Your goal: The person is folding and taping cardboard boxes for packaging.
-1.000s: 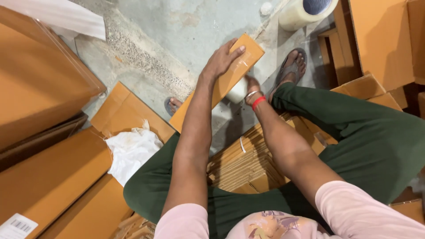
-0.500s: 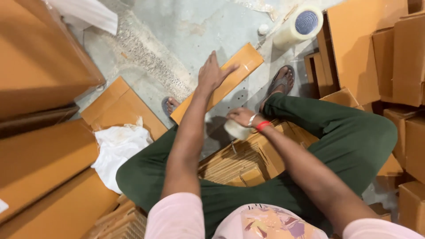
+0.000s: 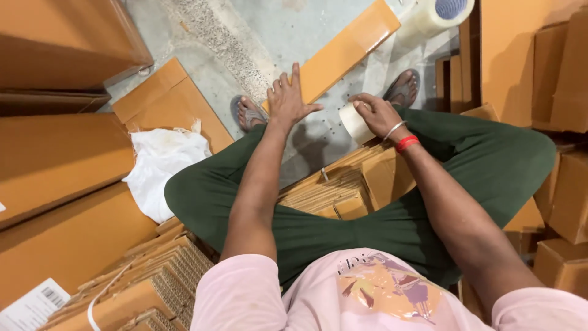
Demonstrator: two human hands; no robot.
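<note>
My left hand (image 3: pixel 289 98) lies flat, fingers spread, on the near end of a long narrow brown cardboard box (image 3: pixel 346 48) that slants across the grey floor. My right hand (image 3: pixel 375 112) grips a small roll of clear tape (image 3: pixel 355 123) just right of that box end, a red band and a bangle on the wrist. I sit with my legs in dark green trousers (image 3: pixel 465 153) bent around a stack of flattened cardboard (image 3: pixel 334 193).
A big roll of tape (image 3: pixel 436 13) lies at the far end of the box. Large brown cartons (image 3: pixel 58 153) stand on the left, smaller boxes (image 3: pixel 560 79) on the right. White crumpled plastic (image 3: pixel 160 160) lies on flat cardboard (image 3: pixel 168 101). Bundled corrugated sheets (image 3: pixel 144 285) sit near left.
My right hand has drawn back from the box toward my right knee with the small tape roll. My left hand has slid down to the box's near end.
</note>
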